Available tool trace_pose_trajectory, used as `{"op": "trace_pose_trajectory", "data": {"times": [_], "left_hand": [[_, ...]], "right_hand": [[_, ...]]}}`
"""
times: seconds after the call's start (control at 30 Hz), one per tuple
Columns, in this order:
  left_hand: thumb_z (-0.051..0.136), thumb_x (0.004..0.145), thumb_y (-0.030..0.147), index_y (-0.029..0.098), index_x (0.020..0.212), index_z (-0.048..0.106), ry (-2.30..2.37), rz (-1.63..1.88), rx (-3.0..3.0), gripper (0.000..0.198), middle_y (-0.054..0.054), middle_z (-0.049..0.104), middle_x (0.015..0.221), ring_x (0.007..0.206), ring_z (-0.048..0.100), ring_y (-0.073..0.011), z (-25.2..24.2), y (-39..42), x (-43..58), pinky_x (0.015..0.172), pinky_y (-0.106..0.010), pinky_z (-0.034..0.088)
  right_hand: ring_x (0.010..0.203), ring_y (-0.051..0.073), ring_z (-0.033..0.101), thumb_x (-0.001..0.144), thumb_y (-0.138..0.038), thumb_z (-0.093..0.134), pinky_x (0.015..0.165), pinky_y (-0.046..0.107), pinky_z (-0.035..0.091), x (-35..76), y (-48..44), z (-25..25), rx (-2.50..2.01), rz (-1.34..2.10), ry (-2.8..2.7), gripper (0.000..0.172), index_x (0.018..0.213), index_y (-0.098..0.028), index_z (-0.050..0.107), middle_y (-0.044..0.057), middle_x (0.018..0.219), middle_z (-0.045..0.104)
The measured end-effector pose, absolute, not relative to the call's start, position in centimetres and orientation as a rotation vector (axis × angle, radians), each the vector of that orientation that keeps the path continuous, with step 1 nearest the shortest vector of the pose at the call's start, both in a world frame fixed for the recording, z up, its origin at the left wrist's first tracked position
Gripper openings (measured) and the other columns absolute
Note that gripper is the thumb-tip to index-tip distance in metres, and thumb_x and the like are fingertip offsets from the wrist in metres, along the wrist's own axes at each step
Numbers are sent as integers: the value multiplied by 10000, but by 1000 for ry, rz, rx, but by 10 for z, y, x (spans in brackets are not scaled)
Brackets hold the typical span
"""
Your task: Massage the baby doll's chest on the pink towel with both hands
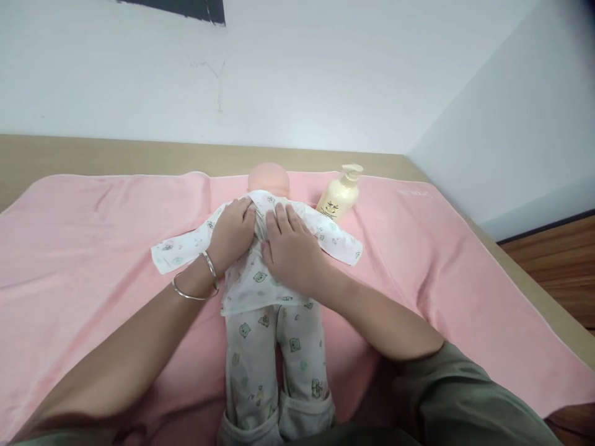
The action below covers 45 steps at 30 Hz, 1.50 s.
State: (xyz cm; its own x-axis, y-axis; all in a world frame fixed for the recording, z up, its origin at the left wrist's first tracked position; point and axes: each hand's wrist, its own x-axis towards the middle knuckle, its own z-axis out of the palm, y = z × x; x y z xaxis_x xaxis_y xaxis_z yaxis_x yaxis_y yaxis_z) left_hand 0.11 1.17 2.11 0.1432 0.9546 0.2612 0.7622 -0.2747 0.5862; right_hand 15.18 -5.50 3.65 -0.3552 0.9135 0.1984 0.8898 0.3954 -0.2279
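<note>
A baby doll [268, 178] lies on its back on a pink sheet, only the rounded top of its head showing. It wears a white printed baby shirt [251, 291] and matching trousers [251, 347] with turned-up cuffs. The shirt's sleeves spread out to both sides. My left hand [233, 230], with silver bangles at the wrist, is at the shirt's chest, its fingers curled into the cloth, which puckers beside them. My right hand [295, 251] lies flat across the other side of the chest, fingers stretched towards the collar.
Close to the shirt's right sleeve, a cream pump bottle [338, 195] leans on the sheet. The pink sheet [102, 248] covers most of the wooden table [139, 150], with folds and creases. A white wall [288, 80] rises behind, another at the right.
</note>
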Motion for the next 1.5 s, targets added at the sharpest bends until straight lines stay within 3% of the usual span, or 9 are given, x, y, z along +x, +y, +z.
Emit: {"op": "trace_pose_trajectory", "data": {"times": [0.27,0.4,0.5,0.6,0.73,0.93,1.17,1.37,1.5], "left_hand": [[316,1026,283,-5,1488,502,1604,737,2328,575,-264,434,1641,1601,322,-383,23,-32,23,1324,-602,299],[341,1002,274,45,1401,580,1591,754,2269,518,-235,515,1577,1550,400,-367,25,-19,16,1318,-597,314],[331,984,264,154,1105,657,1564,820,2244,365,-187,681,1288,1296,592,-335,19,2,8,1250,-583,399],[295,971,232,228,908,584,1578,941,2191,296,-130,696,1057,1063,625,-285,11,11,6,1157,-533,470],[297,971,258,205,997,616,1648,998,2124,324,-153,698,1143,1113,618,-307,7,8,10,1103,-529,487],[275,1008,324,97,1409,582,1728,870,2136,553,-182,592,1512,1459,497,-320,6,6,10,1293,-533,350],[316,1036,328,1,1515,476,1674,722,2327,601,-246,459,1628,1579,356,-391,20,-25,19,1336,-585,282],[269,1024,254,6,1440,522,1596,678,2370,547,-245,498,1590,1551,403,-339,28,-21,18,1347,-549,278],[275,1000,290,116,1105,616,1636,680,2273,397,-227,682,1240,1243,612,-350,28,3,7,1177,-566,463]], "right_hand": [[1602,322,367,1078,-293,251,1340,508,294,182,11,37,-1722,356,-2203,626,1574,53,413,246,1671,428],[1607,380,336,1080,-287,283,1330,563,290,175,-5,36,-1692,208,-2322,641,1592,90,356,282,1686,380],[1600,431,332,1087,-318,334,1320,578,301,160,-35,36,-1652,68,-2380,645,1601,72,365,314,1679,369],[1597,454,330,1085,-320,361,1313,599,305,150,-56,36,-1635,-18,-2369,625,1604,25,399,300,1682,371],[1614,394,324,1068,-280,364,1335,550,298,154,-46,39,-1607,129,-2344,603,1599,0,423,243,1693,390],[1643,354,262,1079,-332,301,1359,527,226,170,-2,35,-1733,356,-2164,644,1615,18,374,232,1722,338],[1643,348,261,1072,-322,325,1359,514,220,179,9,30,-1665,343,-2266,652,1620,28,350,232,1730,321],[1621,386,302,1094,-308,304,1342,541,251,173,-5,37,-1718,202,-2349,649,1623,68,308,277,1708,340],[1601,447,322,1089,-325,361,1323,574,280,153,-42,39,-1706,23,-2385,654,1615,63,341,326,1686,343]]}}
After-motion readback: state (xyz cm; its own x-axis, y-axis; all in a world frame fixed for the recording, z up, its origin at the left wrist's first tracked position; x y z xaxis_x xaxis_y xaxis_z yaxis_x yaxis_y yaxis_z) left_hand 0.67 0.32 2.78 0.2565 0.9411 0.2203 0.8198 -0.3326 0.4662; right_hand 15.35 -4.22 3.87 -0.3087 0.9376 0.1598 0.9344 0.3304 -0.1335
